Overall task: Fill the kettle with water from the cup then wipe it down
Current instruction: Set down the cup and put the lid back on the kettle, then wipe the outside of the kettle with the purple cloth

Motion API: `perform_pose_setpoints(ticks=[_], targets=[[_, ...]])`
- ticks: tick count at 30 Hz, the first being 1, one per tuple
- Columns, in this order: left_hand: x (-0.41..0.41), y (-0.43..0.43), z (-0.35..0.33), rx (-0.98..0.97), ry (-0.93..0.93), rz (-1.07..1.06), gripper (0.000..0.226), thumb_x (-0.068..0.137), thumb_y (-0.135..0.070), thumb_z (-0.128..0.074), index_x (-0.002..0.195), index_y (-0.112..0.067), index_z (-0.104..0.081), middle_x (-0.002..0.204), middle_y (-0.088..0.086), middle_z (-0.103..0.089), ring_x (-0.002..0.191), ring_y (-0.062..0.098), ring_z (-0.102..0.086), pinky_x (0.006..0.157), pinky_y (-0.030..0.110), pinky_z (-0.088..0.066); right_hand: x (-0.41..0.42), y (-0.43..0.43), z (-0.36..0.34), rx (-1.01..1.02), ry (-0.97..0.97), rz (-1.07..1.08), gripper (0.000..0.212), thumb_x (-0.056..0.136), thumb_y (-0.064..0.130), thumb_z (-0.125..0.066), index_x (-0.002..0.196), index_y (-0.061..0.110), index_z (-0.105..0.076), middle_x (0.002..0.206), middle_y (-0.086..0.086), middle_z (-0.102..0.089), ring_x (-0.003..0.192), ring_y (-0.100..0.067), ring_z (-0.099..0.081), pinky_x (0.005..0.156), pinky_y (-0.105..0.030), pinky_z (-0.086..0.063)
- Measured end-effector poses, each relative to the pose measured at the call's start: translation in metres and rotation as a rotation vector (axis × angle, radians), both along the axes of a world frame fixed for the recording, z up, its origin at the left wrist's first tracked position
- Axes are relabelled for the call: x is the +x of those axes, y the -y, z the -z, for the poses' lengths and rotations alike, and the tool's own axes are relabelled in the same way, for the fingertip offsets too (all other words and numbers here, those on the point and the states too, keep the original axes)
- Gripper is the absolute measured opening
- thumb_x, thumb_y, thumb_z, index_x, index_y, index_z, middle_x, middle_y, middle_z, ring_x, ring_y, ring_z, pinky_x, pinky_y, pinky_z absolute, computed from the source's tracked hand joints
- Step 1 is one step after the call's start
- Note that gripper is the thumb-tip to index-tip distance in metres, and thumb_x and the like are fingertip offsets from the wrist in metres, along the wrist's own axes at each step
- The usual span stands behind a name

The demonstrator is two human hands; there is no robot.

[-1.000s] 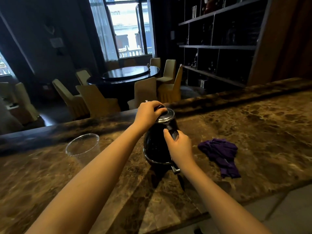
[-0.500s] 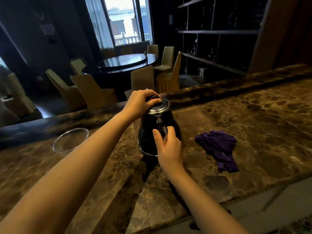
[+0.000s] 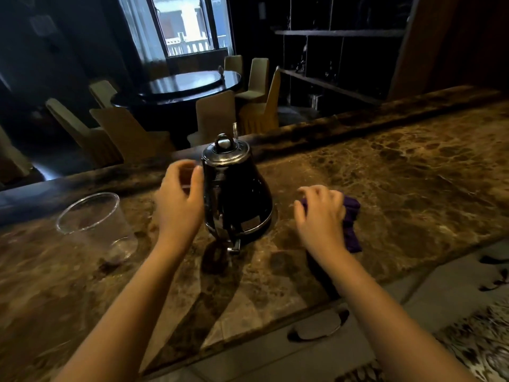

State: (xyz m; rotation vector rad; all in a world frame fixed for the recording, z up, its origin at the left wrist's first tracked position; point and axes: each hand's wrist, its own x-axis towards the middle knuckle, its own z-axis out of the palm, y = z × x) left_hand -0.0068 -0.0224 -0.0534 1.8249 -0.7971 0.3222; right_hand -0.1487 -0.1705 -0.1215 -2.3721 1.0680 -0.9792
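Head view: black metal kettle (image 3: 237, 194) stands lidded on the brown marble table (image 3: 399, 175), clear plastic cup (image 3: 93, 224) empty, so filling looks done; left hand (image 3: 180, 199) open beside it, right hand (image 3: 321, 213) closing on the purple cloth (image 3: 351, 216), wiping left.

A restaurant or hotel dining room, seen from behind a bar counter.

Beyond the brown marble counter (image 3: 385, 166) stands a round dark dining table (image 3: 176, 89) ringed by fabric-covered chairs (image 3: 214, 117); right of the table, dark wall shelving (image 3: 330, 51); behind it, a tall curtained window (image 3: 190, 23).
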Motion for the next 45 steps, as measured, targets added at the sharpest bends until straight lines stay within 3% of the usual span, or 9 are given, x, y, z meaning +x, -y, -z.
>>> perform_pose_setpoints(ticks=[4,9,13,17,21,27,30,34,45], targets=[[-0.033,0.005,0.031,0.015,-0.212,0.051,0.024,0.091,-0.030,-0.048,0.109,-0.015,-0.050,0.086,-0.012,-0.054,0.077,-0.002,-0.052,0.060,0.000,-0.039,-0.027,0.047,0.011,0.090,-0.271,0.111,0.044,0.089,0.031,-0.053,0.129,0.014,-0.046,0.133,-0.013,-0.048,0.121,-0.034,-0.035,0.100,-0.046,-0.033],[-0.037,0.023,0.041,-0.026,-0.344,0.063,0.024,0.092,-0.037,-0.045,0.094,-0.014,-0.048,0.077,0.000,-0.055,0.070,0.014,-0.057,0.063,0.028,-0.048,-0.034,0.059,0.024,0.075,-0.323,0.063,0.050,0.084,0.031,-0.063,0.128,0.012,-0.047,0.129,-0.014,-0.045,0.119,-0.034,-0.036,0.099,-0.042,-0.037],[-0.030,0.020,0.040,-0.048,-0.275,-0.016,0.023,0.092,-0.038,-0.045,0.089,-0.016,-0.050,0.074,-0.010,-0.052,0.067,0.001,-0.049,0.054,0.006,-0.039,-0.038,0.072,0.016,0.167,-0.282,-0.011,0.042,0.084,0.029,-0.064,0.121,0.011,-0.056,0.121,-0.014,-0.046,0.115,-0.033,-0.040,0.098,-0.040,-0.037],[-0.010,0.002,0.038,-0.036,-0.203,-0.103,0.027,0.092,-0.038,-0.047,0.068,-0.026,-0.044,0.067,-0.010,-0.048,0.062,0.001,-0.044,0.052,0.006,-0.034,-0.040,0.079,0.012,0.104,-0.281,-0.033,0.029,0.089,0.026,-0.057,0.109,0.007,-0.066,0.111,-0.015,-0.055,0.107,-0.033,-0.049,0.089,-0.040,-0.041],[0.005,-0.008,0.039,-0.006,-0.172,-0.089,0.030,0.092,-0.039,-0.046,0.065,-0.026,-0.041,0.063,-0.006,-0.047,0.059,0.008,-0.042,0.057,0.019,-0.036,-0.041,0.070,0.008,-0.068,-0.077,-0.007,0.025,0.091,0.024,-0.052,0.105,0.010,-0.068,0.102,-0.012,-0.068,0.095,-0.032,-0.057,0.080,-0.037,-0.043],[0.023,-0.009,0.043,0.018,-0.153,-0.082,0.033,0.091,-0.042,-0.044,0.065,-0.022,-0.041,0.065,0.005,-0.051,0.062,0.019,-0.047,0.058,0.027,-0.037,-0.043,0.035,-0.025,-0.144,0.419,-0.085,0.027,0.095,0.019,-0.047,0.109,0.005,-0.064,0.107,-0.013,-0.068,0.100,-0.025,-0.060,0.087,-0.033,-0.045],[0.032,-0.011,0.045,0.032,-0.169,-0.058,0.033,0.091,-0.044,-0.044,0.066,-0.022,-0.043,0.068,0.009,-0.053,0.066,0.026,-0.051,0.061,0.036,-0.040,-0.041,0.034,-0.037,-0.044,0.381,-0.091,0.028,0.096,0.024,-0.045,0.108,0.009,-0.065,0.101,-0.010,-0.069,0.093,-0.022,-0.062,0.077,-0.030,-0.046],[0.034,-0.011,0.042,0.012,-0.181,-0.030,0.035,0.093,-0.041,-0.041,0.065,-0.020,-0.041,0.061,0.002,-0.047,0.059,0.018,-0.045,0.056,0.029,-0.035,-0.035,0.036,-0.038,0.157,0.157,-0.090,0.027,0.093,0.028,-0.050,0.099,0.011,-0.069,0.096,-0.008,-0.071,0.084,-0.015,-0.057,0.071,-0.025,-0.036],[0.040,-0.011,0.035,-0.012,-0.287,0.018,0.049,0.091,-0.048,-0.041,0.053,-0.017,-0.038,0.054,0.006,-0.043,0.053,0.020,-0.041,0.054,0.032,-0.033,-0.015,0.003,-0.062,0.312,0.509,-0.128,0.014,0.089,0.018,-0.056,0.098,0.015,-0.065,0.091,0.002,-0.065,0.093,-0.016,-0.061,0.082,-0.027,-0.048]])
